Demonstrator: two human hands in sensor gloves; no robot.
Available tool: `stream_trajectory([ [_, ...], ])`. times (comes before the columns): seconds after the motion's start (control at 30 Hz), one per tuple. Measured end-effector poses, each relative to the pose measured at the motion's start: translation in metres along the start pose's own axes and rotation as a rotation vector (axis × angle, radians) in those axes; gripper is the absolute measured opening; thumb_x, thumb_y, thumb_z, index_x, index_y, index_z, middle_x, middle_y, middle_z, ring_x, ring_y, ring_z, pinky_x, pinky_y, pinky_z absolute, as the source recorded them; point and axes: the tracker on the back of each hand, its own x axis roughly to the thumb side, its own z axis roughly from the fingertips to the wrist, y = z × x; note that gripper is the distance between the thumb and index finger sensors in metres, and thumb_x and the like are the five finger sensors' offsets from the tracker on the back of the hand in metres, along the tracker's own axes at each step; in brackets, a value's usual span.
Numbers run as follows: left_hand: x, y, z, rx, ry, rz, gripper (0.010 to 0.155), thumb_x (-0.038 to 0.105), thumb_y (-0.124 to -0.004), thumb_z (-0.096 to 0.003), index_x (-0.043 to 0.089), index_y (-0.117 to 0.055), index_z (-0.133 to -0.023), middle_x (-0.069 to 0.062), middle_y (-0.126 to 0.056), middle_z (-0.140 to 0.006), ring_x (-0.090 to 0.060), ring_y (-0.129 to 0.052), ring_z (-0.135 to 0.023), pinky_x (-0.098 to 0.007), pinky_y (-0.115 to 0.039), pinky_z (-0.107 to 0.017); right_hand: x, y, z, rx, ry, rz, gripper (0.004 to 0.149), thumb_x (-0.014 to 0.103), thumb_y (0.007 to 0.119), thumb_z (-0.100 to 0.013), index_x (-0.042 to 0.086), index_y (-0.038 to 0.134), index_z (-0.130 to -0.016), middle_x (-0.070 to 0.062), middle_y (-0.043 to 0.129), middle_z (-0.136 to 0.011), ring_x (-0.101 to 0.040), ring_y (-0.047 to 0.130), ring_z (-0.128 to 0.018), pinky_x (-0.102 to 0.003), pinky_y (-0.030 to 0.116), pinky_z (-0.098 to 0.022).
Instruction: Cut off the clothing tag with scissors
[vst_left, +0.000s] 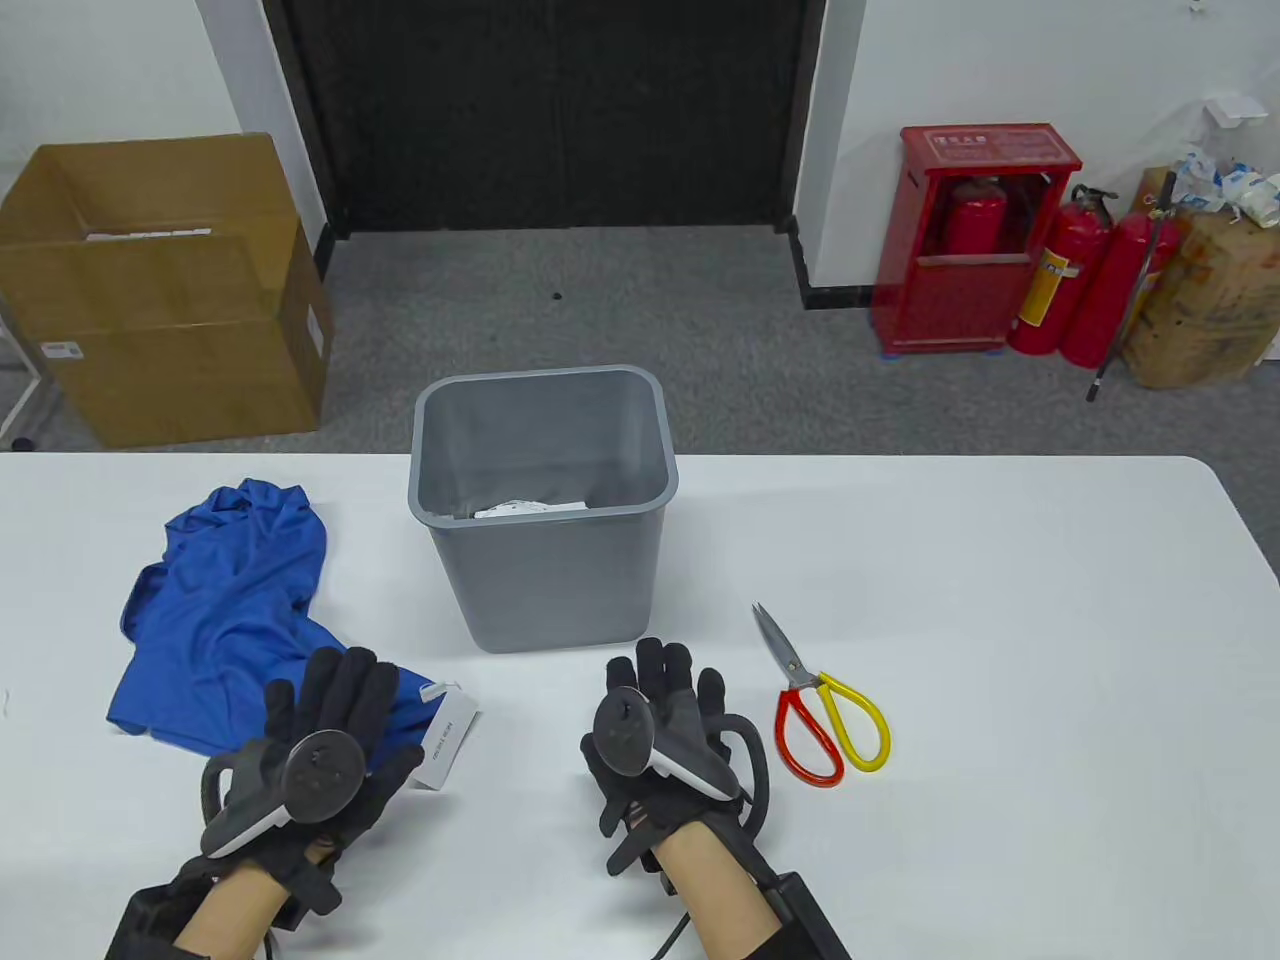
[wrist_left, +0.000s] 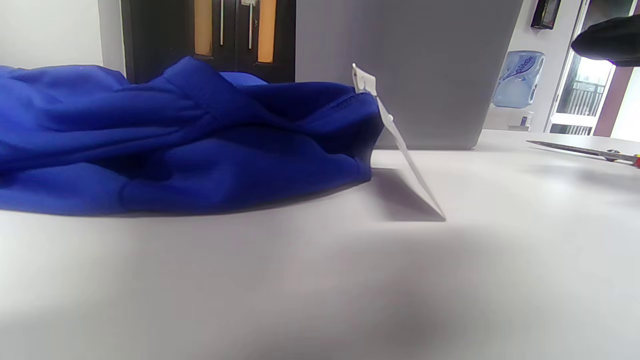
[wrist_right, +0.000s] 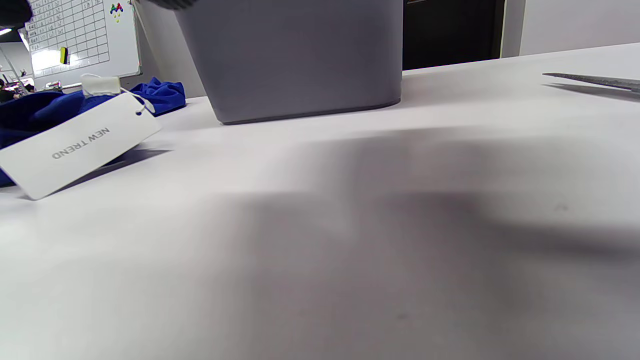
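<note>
Nothing picked up yet.
Both grips lie flat and spread, empty: tag (vst_left: 447, 738) just right of the left grip (vst_left: 318, 762), scissors (vst_left: 822, 700) right of the right grip (vst_left: 658, 752), probably to be lifted next.

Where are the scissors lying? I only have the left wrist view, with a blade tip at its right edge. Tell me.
Observer: The scissors lie flat on the table, right of the right hand, blades pointing away from the person, one red and one yellow handle loop nearest them.
Operator: Report whether either hand has them.
Observer: Neither. The right hand is beside them, not touching; the left hand is over the near edge of the blue shirt.
Operator: Read me the tag.
Observer: The tag says NEW TREND in the right wrist view.
Operator: Say what's in the bin.
Observer: The table view shows white paper scraps in the grey bin.
</note>
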Motion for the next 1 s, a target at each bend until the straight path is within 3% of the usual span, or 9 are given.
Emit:
stream_trajectory([
  [0.77, -0.009, 0.005, -0.005, 0.000, 0.038, 0.005, 0.086, 0.074, -0.039, -0.0516, 0.027, -0.018, -0.121, -0.002, -0.011, -0.128, -0.034, -0.007, -0.120, -0.065, -0.012, -0.074, -0.004, 0.000, 0.004, -0.003, 0.002, -0.020, 0.079, 0.057, 0.052, -0.049, 0.014, 0.020, -0.106, -0.019, 0.011, -0.113, -0.047, 0.010, -0.102, -0.070, 0.014, -0.065],
  [1.0, -0.030, 0.022, -0.017, -0.007, 0.107, 0.014, 0.088, 0.076, -0.049, -0.0521, 0.029, -0.018, -0.120, -0.001, -0.013, -0.129, -0.034, -0.006, -0.121, -0.067, -0.009, -0.073, -0.002, -0.004, 0.006, -0.023, -0.019, -0.019, 0.079, 0.057, 0.052, -0.049, 0.013, 0.021, -0.106, -0.019, 0.012, -0.113, -0.048, 0.011, -0.102, -0.070, 0.015, -0.065],
])
